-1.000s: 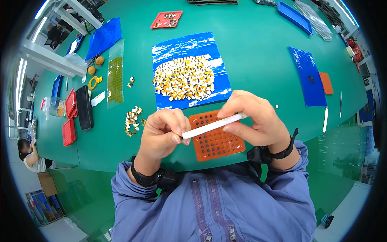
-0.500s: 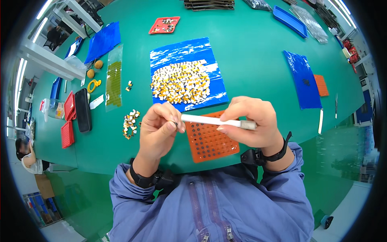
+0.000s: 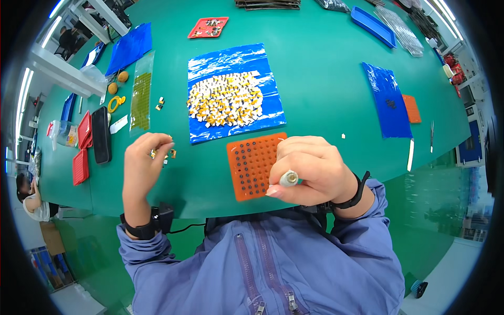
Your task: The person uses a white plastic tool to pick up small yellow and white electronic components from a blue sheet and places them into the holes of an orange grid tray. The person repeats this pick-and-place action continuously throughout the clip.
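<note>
My right hand [image 3: 310,170] is closed around a thin white pen-like tool [image 3: 289,178], its butt end pointing at the camera, over the right part of an orange perforated tray [image 3: 252,165]. My left hand [image 3: 144,163] hovers with curled fingers over a small heap of yellow-and-white parts [image 3: 167,154] on the green table [image 3: 315,79]; whether it pinches one I cannot tell. Beyond the tray, a blue sheet [image 3: 233,94] carries a large pile of the same small parts [image 3: 226,100].
At the left lie red trays [image 3: 81,152], a black case [image 3: 101,134], a clear bag of yellowish parts [image 3: 140,92] and yellow rings. A second blue sheet [image 3: 386,100], an orange tray [image 3: 412,108] and a blue bin [image 3: 373,25] sit at the right. A person sits at far left.
Both hands held the white tool across the tray before. My left hand has let go and moved left over the small heap; my right hand has turned the tool end-on.
</note>
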The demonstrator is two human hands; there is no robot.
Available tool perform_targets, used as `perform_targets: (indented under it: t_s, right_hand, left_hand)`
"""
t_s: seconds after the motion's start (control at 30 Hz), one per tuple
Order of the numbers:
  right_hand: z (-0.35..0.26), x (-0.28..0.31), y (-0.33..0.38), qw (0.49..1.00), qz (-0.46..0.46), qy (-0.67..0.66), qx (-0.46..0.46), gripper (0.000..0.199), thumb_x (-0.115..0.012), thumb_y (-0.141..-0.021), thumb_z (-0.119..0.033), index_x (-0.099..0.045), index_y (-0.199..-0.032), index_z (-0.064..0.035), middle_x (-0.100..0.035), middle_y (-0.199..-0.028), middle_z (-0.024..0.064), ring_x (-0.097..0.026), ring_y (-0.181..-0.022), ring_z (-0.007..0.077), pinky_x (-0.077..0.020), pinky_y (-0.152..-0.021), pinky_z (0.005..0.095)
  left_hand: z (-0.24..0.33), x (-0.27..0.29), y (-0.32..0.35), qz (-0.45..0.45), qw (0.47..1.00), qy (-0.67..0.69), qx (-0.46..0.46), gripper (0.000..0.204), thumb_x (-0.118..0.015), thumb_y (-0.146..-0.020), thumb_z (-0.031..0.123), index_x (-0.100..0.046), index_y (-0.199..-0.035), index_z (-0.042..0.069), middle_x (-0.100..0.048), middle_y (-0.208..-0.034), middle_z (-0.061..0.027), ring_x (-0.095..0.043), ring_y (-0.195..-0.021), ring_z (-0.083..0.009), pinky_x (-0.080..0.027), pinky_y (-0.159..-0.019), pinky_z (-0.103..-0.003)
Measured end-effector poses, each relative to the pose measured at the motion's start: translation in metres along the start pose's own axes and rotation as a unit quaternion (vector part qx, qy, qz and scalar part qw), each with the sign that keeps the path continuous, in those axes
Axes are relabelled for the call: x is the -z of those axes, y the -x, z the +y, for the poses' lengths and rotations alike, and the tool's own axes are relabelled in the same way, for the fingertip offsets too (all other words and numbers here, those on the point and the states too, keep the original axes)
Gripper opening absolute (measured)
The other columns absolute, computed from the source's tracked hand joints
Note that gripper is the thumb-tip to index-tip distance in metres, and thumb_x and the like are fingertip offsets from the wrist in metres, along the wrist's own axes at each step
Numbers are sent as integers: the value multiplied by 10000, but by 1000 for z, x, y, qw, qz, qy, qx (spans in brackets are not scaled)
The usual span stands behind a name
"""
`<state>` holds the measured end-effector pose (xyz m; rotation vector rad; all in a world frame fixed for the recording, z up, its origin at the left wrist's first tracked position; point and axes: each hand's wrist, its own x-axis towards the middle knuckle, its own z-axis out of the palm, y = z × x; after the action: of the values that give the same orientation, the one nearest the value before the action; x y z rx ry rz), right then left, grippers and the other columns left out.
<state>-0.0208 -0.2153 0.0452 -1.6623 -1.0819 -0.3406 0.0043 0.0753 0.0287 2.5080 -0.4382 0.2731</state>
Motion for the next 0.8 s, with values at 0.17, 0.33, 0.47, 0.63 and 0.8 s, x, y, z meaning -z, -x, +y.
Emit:
perform_targets:
  t_s: [0.17,0.33,0.47,0.63,0.8]
  right_hand:
    - [-3,-1,-3,1000,-26,7,4,177,-697,-696,-119,-541,-692,-36,-485,-578,34,-489,-494,175,-386,-453,278]
    - [0,1,1,1000,-9,-14,-26,209,-742,-656,-136,-553,-691,-54,-500,-571,19,-484,-470,137,-378,-440,245]
    - [9,7,2,997,49,-57,-29,231,-760,-642,-133,-545,-681,-57,-523,-577,11,-470,-453,100,-362,-424,221]
    - [13,10,4,991,74,-83,-80,240,-752,-659,-128,-524,-657,-53,-556,-608,4,-463,-458,82,-352,-427,217]
    - [13,12,4,994,61,-65,-64,204,-743,-667,-111,-548,-684,-51,-553,-607,7,-455,-456,83,-350,-429,215]
  left_hand:
    - [-27,14,-3,-43,989,-137,-20,85,-634,-708,66,-614,-772,13,-580,-712,-98,-575,-652,-237,-434,-576,-320]
    - [-7,-3,-25,-121,992,-45,-6,138,-659,-693,120,-619,-782,23,-574,-764,-113,-565,-725,-257,-437,-638,-344]
    - [-6,-34,-46,-127,986,-53,-90,142,-658,-699,94,-610,-813,23,-565,-766,-103,-568,-736,-232,-451,-653,-327]
    - [-10,-59,-57,-165,986,-24,0,126,-663,-697,134,-594,-747,42,-534,-773,-111,-544,-749,-259,-439,-669,-351]
    - [-12,-59,-54,-152,988,-2,5,137,-661,-706,105,-557,-731,19,-524,-762,-112,-540,-708,-242,-438,-647,-330]
